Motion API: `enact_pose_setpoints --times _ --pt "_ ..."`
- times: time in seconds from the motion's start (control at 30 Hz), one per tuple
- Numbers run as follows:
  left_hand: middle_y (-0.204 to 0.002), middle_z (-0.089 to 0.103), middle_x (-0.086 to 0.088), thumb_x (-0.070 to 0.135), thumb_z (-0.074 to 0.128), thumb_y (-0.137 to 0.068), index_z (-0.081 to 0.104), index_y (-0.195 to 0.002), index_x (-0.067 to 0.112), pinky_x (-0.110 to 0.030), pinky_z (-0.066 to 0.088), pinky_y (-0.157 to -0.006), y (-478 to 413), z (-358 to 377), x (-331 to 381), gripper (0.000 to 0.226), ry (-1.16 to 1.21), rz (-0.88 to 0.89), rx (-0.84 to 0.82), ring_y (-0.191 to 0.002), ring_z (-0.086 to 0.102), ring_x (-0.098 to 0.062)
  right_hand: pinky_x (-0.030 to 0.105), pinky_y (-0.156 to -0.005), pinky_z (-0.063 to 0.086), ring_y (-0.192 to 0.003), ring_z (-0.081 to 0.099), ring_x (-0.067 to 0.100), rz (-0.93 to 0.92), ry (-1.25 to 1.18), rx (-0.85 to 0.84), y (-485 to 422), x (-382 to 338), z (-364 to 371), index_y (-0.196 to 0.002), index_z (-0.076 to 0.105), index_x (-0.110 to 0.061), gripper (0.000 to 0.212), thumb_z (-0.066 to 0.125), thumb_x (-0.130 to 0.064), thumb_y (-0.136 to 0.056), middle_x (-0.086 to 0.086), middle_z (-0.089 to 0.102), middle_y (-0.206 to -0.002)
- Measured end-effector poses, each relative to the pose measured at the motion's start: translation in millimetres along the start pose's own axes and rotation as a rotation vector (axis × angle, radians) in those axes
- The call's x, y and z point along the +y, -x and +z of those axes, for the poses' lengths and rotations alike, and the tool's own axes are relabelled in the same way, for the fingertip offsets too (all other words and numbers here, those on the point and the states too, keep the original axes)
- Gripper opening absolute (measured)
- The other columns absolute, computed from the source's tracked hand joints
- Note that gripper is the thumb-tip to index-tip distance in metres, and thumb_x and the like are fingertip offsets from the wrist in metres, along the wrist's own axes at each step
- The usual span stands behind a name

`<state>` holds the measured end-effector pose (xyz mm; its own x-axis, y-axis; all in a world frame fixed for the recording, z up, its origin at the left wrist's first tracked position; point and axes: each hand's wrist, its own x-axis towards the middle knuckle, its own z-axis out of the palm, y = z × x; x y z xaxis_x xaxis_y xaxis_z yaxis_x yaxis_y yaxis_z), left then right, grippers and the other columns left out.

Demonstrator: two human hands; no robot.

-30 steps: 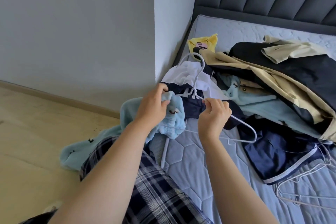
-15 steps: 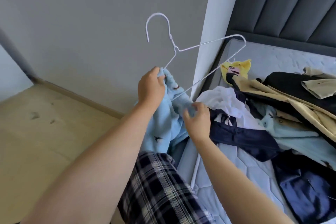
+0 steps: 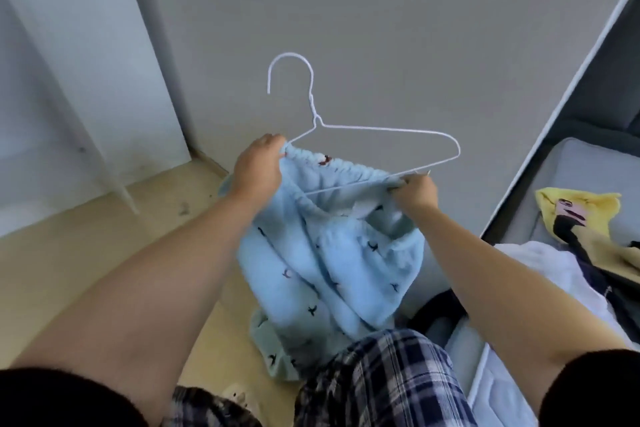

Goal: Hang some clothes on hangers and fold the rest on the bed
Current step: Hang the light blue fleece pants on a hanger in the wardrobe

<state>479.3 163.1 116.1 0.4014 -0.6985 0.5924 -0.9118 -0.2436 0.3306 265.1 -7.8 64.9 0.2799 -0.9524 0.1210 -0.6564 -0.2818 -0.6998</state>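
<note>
Pale-blue fleece garment, scattered with small dark marks, hangs below the white wire hanger, its gathered waistband stretched along the hanger's lower bar. At the hanger's left end the left hand grips the waistband, fingers curled over the cloth. At the right end the right hand pinches the waistband's other side by the lower wire. The hanger's hook points up. Right of the hanger and lower lies the bed, with a yellow garment on it.
</note>
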Motion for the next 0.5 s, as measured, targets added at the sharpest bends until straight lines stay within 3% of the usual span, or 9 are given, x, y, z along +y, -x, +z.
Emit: enact_pose_setpoints --times 0.1,0.2,0.27,0.33,0.4,0.5 --pt "-0.100 0.056 -0.022 -0.010 0.046 -0.085 0.056 -0.094 -0.002 -0.042 0.036 -0.073 -5 -29 -41 0.015 -0.096 -0.084 0.070 -0.090 0.054 -0.037 0.027 -0.065 0.038 -0.073 0.054 0.026 -0.059 0.102 -0.031 -17 -29 7 -0.076 0.067 -0.001 0.013 0.056 -0.005 -0.081 0.012 0.057 -0.074" --pt "-0.096 0.055 -0.024 -0.013 0.048 -0.080 0.058 -0.092 -0.002 -0.045 0.038 -0.072 -3 -58 -80 0.019 -0.168 -0.109 0.106 -0.089 0.053 -0.039 0.030 -0.064 0.038 -0.068 0.050 0.025 0.013 0.042 0.036 -29 -49 7 -0.061 0.057 -0.007 0.020 0.053 0.000 -0.080 0.010 0.052 -0.062" --pt "-0.094 0.055 -0.024 -0.014 0.050 -0.077 0.058 -0.092 -0.002 -0.045 0.038 -0.070 1 -73 -102 0.020 -0.256 -0.092 0.087 -0.089 0.053 -0.040 0.030 -0.062 0.036 -0.065 0.046 0.025 0.045 -0.016 0.050 -36 -65 4 -0.055 0.049 -0.010 0.029 0.056 -0.007 -0.084 0.006 0.045 -0.054" --pt "-0.095 0.055 -0.024 -0.017 0.048 -0.071 0.059 -0.094 -0.003 -0.046 0.039 -0.071 6 -82 -117 0.029 -0.334 -0.087 0.057 -0.091 0.053 -0.040 0.030 -0.060 0.040 -0.065 0.051 0.026 0.094 -0.049 0.030 -37 -92 3 -0.063 0.053 -0.007 0.027 0.060 -0.017 -0.087 0.008 0.050 -0.059" --pt "-0.098 0.055 -0.023 -0.017 0.048 -0.068 0.059 -0.098 -0.002 -0.047 0.041 -0.072 9 -87 -125 0.036 -0.404 -0.068 0.013 -0.094 0.052 -0.040 0.032 -0.052 0.049 -0.058 0.057 0.029 0.148 -0.072 -0.039 -36 -123 7 -0.074 0.056 -0.001 0.027 0.061 -0.024 -0.088 0.014 0.057 -0.064" --pt "-0.105 0.054 -0.021 -0.012 0.050 -0.073 0.058 -0.107 0.003 -0.044 0.043 -0.074 6 -91 -125 0.038 -0.476 -0.021 -0.061 -0.100 0.052 -0.038 0.023 -0.031 0.044 -0.038 0.047 0.021 0.202 -0.228 -0.200 -24 -177 20 -0.064 0.051 -0.006 0.030 0.065 -0.019 -0.086 0.011 0.048 -0.051"
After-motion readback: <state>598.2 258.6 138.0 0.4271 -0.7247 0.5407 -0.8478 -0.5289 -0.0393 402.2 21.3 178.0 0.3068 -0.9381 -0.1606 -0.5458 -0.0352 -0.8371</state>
